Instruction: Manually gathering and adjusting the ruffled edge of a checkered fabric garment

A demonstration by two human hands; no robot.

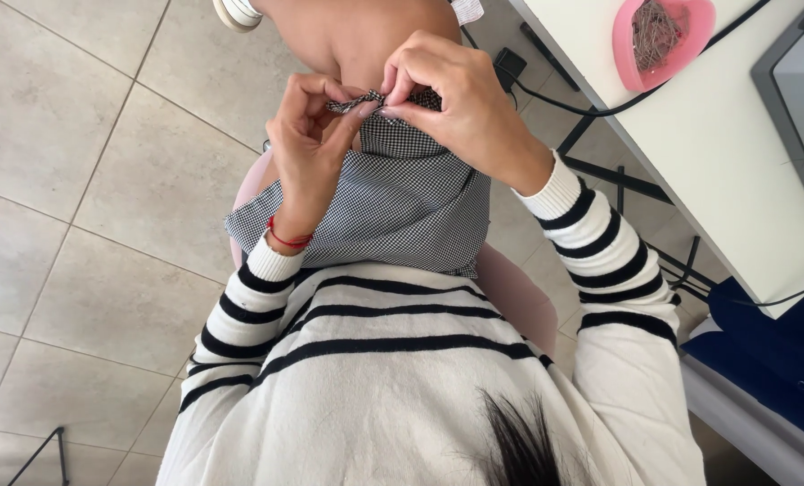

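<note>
A piece of small black-and-white checked fabric (393, 202) lies over my lap and knee. My left hand (310, 144) pinches the fabric's upper edge from the left, with a red string bracelet on its wrist. From the right, my right hand (456, 94) pinches the same folded edge, fingertips almost meeting the left hand's. Something thin and metallic, perhaps a pin, shows between the fingertips, too small to tell. Both arms wear a white sweater with black stripes.
A white table (717, 153) stands at the right with a pink heart-shaped dish of pins (661, 34) and a grey device's edge (802, 108). Black cables (582, 108) hang beside it. A pink seat (519, 297) is under me, blue fabric (771, 351) at right, tiled floor (96, 180) left.
</note>
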